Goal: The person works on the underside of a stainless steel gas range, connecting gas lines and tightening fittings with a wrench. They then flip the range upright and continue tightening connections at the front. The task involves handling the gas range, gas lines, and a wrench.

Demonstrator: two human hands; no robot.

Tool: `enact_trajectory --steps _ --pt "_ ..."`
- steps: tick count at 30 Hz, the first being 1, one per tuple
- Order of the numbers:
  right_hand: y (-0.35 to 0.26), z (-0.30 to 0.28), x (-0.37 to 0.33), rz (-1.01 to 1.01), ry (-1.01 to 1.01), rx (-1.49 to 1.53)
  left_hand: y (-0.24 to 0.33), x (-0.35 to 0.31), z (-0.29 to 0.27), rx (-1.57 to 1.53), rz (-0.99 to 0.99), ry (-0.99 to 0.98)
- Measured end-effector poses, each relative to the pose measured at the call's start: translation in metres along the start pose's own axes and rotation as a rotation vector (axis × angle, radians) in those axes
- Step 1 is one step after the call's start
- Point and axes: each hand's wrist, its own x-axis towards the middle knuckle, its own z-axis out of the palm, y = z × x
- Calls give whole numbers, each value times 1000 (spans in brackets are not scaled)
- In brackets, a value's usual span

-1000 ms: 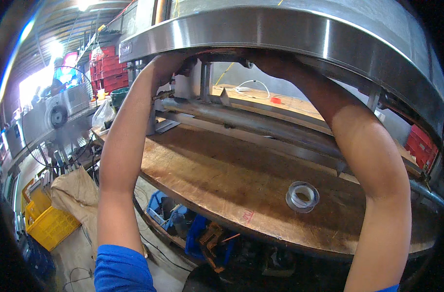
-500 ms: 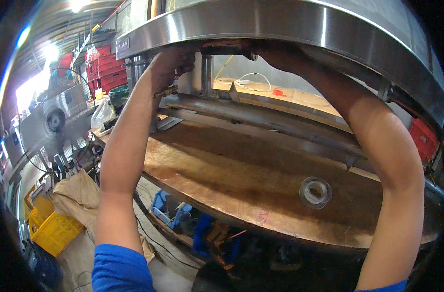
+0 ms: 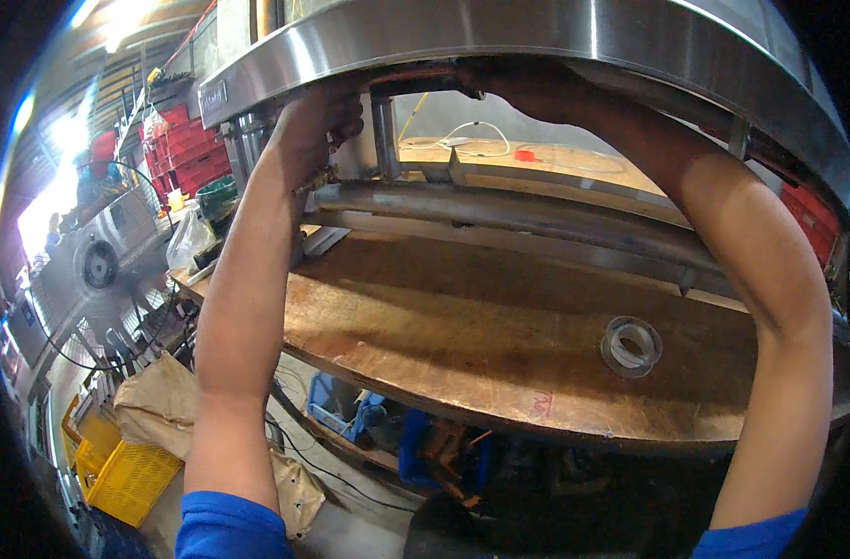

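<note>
A scuffed brown wooden table (image 3: 462,345) carries a stainless-steel-fronted appliance (image 3: 537,37). A spool of white tape (image 3: 615,351) lies flat toward the right front; farther back lie a white cable (image 3: 507,140) and a small red piece (image 3: 525,156).

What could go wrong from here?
The right grip is partly hidden beneath the steel panel, so it might get scraped unseen. The bare left forearm appears near the end of the metal pipe and could graze it. The right forearm could knock the roll lying on the table.

Fingers of the right hand (image 3: 520,89) hidden in shadow beneath the top-cropped steel panel (image 3: 425,37)
</note>
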Motion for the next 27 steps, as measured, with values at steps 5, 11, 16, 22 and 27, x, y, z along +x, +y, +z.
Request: enact_trajectory --steps 5,11,16,22,27 --pt "4 2 -3 -127 55 4 5 -6 6 54 -14 5" --pt "2 7 -5 -221 145 82 3 -2 0 117 -10 -18" --pt "0 5 -7 -193 145 -53 -3 2 -6 57 9 -28" --pt "-17 11 -15 -309 279 -164 -8 2 -13 -22 22 -108" --pt "-21 18 -10 -331 366 -292 -12 2 -13 -75 54 -95"
